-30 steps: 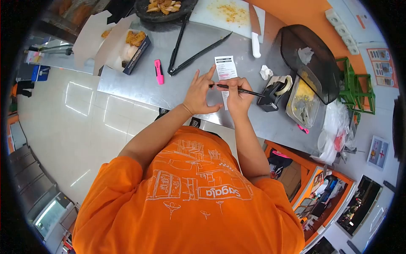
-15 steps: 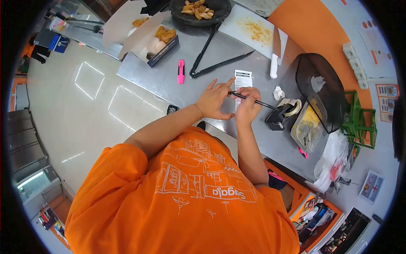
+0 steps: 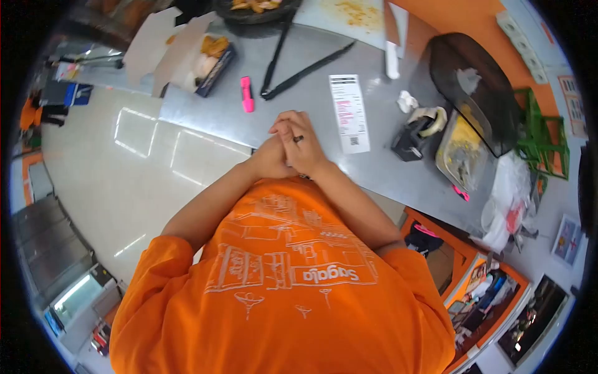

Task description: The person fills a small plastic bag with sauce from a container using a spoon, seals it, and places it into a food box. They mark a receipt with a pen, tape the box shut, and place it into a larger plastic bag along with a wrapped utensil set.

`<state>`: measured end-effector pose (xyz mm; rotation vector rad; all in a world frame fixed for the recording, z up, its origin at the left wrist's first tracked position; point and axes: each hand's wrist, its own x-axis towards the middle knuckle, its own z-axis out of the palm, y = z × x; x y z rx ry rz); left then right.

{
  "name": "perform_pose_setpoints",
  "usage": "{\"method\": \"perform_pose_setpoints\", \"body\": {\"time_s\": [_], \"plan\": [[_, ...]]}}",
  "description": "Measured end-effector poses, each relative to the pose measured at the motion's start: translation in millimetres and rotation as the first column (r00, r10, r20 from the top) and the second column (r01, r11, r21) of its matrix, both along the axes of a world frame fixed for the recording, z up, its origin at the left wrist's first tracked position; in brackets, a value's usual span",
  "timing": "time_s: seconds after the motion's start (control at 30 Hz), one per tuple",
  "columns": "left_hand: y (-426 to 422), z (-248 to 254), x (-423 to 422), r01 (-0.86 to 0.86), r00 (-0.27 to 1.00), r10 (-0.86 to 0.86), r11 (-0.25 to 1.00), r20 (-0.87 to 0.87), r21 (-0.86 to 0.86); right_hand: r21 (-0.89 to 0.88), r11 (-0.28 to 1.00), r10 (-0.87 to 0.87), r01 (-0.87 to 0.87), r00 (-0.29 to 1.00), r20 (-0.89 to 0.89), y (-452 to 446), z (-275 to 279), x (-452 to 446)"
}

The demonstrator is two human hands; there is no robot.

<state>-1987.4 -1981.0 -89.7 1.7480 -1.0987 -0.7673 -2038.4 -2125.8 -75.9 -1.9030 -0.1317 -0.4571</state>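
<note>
Presently both hands together, fingers interlaced: left hand (image 3: 269,157) and right hand (image 3: 303,146) clasped before the orange shirt (image 3: 286,262), at the near edge of the brushed-metal desk (image 3: 305,93). Cannot tell whether anything is enclosed. Small dark band on a right finger, perhaps a ring.

Nearest paper: long white printed receipt (image 3: 349,114) with pink markings, flat on the desk, just right of the hands, lower end toward the near edge; untouched. Judged very light, limp, easily creased or torn; likely best lifted by one long side, since thin paper may cling to smooth metal.

Left of it, black V-shaped tongs (image 3: 309,70), slim and apparently rigid; then a glossy pink highlighter (image 3: 247,95). By the left corner, an open card box, dark-sided (image 3: 218,71), with crusty fried food.

Far edge: rough dark stone bowl (image 3: 249,25), crumb-strewn white board (image 3: 317,22), white-handled knife (image 3: 391,53). Toward the right edge: crumpled white tissue (image 3: 407,101), black tape dispenser (image 3: 408,144), clear plastic tray (image 3: 458,168), black mesh cover (image 3: 461,87).
</note>
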Motion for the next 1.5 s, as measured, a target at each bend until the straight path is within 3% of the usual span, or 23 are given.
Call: {"method": "perform_pose_setpoints", "body": {"time_s": [0.07, 0.1, 0.13, 0.17, 0.2, 0.23, 0.3, 0.43, 0.47, 0.5, 0.53, 0.6, 0.73, 0.83, 0.87, 0.97, 1.03, 1.1, 1.17, 1.23, 1.33, 1.47, 1.5], "plan": [[-2, 22, 1, -0.08, 0.983, 0.058, 0.989, 0.175, 0.12, -0.083, 0.996, 0.015, -0.015, 1.0, 0.001, -6, -3, 9], [-3, 38, 7, -0.15, 0.939, 0.075, 0.968, 0.337, 0.202, 0.16, 0.984, -0.04, 0.075, 0.977, -0.211, -16, -1, 12], [-1, 56, 23, -0.132, 0.847, -0.131, 0.887, 0.515, 0.443, 0.358, 0.911, -0.035, 0.205, 0.903, -0.428, -31, 2, 12], [10, 63, 49, -0.226, 0.862, 0.005, 0.899, 0.507, 0.375, 0.127, 0.921, -0.243, 0.368, 0.797, -0.554, -55, 13, 15], [27, 68, 82, -0.322, 0.86, 0.14, 0.895, 0.49, 0.308, 0.078, 0.858, -0.432, 0.507, 0.797, -0.422, -83, -8, 21], [45, 82, 112, -0.506, 0.69, 0.332, 0.857, 0.644, 0.101, -0.273, 0.794, -0.604, 0.542, 0.755, -0.255, -101, 14, 19], [86, 94, 185, -0.549, 0.037, 0.477, 0.744, 0.878, -0.381, -0.57, 0.632, -0.75, 0.525, 0.601, -0.278, -138, 1, 19], [122, 114, 228, -0.832, 0.081, 0.49, 0.513, 0.868, -0.212, -0.787, 0.492, -0.776, 0.372, 0.597, -0.203, -153, 4, 33], [115, 129, 225, -0.832, 0.49, 0.445, 0.494, 0.75, 0.251, -0.824, 0.439, -0.751, 0.36, 0.651, -0.116, -145, 12, 42], [111, 141, 218, -0.605, 0.793, 0.418, 0.456, 0.443, 0.652, -0.855, 0.382, -0.715, 0.352, 0.699, -0.032, -135, 20, 51], [113, 130, 211, -0.611, 0.788, 0.427, 0.457, 0.444, 0.646, -0.751, 0.525, -0.644, 0.4, 0.764, -0.042, -127, 22, 70], [119, 77, 194, -0.728, 0.538, 0.219, 0.608, 0.814, 0.317, -0.661, 0.651, -0.526, 0.373, 0.85, -0.038, -86, 44, 112], [137, -3, 179, -0.732, 0.422, 0.217, 0.654, 0.88, 0.189, -0.583, 0.793, -0.231, 0.177, 0.973, -0.018, 10, 73, 201], [168, -14, 175, -0.638, 0.426, 0.207, 0.759, 0.881, 0.131, -0.675, 0.731, -0.079, 0.097, 0.995, 0.057, 59, 44, 255], [180, 5, 169, -0.581, 0.516, 0.193, 0.795, 0.835, 0.176, -0.725, 0.688, -0.061, 0.019, 0.998, -0.032, 71, 29, 266], [210, 12, 160, -0.57, 0.505, 0.283, 0.819, 0.815, 0.068, -0.76, 0.625, -0.1, -0.176, 0.948, -0.302, 98, -3, 270], [211, -4, 161, -0.635, 0.472, 0.421, 0.772, 0.775, -0.032, -0.539, 0.842, -0.119, -0.018, 0.969, -0.218, 103, -42, 262], [197, -32, 159, -0.84, 0.482, 0.821, 0.532, 0.306, -0.107, -0.374, 0.928, -0.14, -0.01, 0.918, -0.371, 122, -16, 239], [187, -34, 160, -0.871, 0.35, 0.905, 0.41, 0.242, -0.272, -0.198, 0.979, -0.139, 0.04, 0.845, -0.517, 128, -19, 235], [194, -10, 164, -0.875, 0.441, 0.852, 0.479, -0.283, 0.077, -0.252, 0.962, -0.186, 0.102, 0.923, -0.336, 121, -45, 242], [210, -37, 190, -0.869, 0.495, 0.869, 0.495, -0.026, -0.009, -0.031, 0.999, -0.046, 0.035, 0.859, -0.51, 106, -29, 255], [213, -14, 210, -0.886, 0.456, 0.888, 0.459, -0.054, 0.062, -0.147, 0.983, -0.185, 0.114, 0.692, -0.698, 113, 43, 270], [215, 0, 215, -0.86, 0.471, 0.843, 0.504, -0.259, 0.075, -0.148, 0.981, -0.195, 0.127, 0.687, -0.7, 112, 48, 277]]}}
